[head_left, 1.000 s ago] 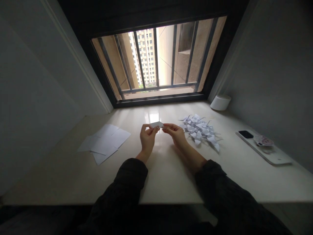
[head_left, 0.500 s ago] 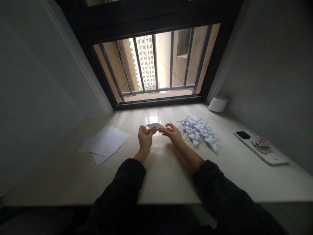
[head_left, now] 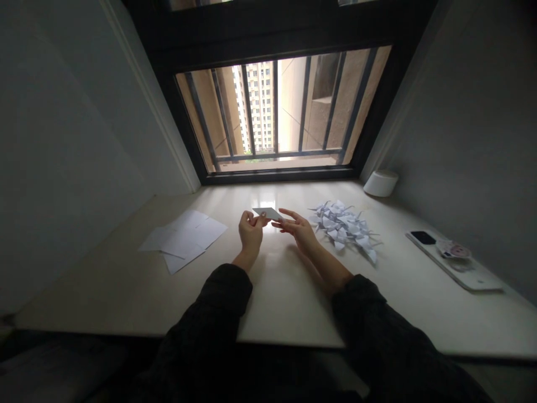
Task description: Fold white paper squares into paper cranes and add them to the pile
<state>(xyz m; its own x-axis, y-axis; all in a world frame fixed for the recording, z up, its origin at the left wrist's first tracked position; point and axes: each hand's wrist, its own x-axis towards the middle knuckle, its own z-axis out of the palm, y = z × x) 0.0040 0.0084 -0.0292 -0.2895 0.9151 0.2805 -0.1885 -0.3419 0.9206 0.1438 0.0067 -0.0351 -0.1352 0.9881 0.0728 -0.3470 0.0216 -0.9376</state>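
A small folded white paper [head_left: 267,212] is held above the pale table [head_left: 277,291], in front of the barred window. My left hand [head_left: 250,231] pinches the paper's left end between thumb and fingers. My right hand [head_left: 295,225] is at the paper's right edge with its fingers stretched out and apart, touching or just under the paper. Both arms wear dark sleeves.
Several loose white sheets [head_left: 184,239] lie on the left of the table. A heap of folded white paper cranes [head_left: 344,226] lies to the right of my hands. Farther right lie a white phone [head_left: 453,258] and a white round pot [head_left: 381,182] in the corner.
My right hand's fingers have loosened from a pinch and now stretch out. The paper has tilted flatter, held mainly by my left hand. The camera shifted slightly.
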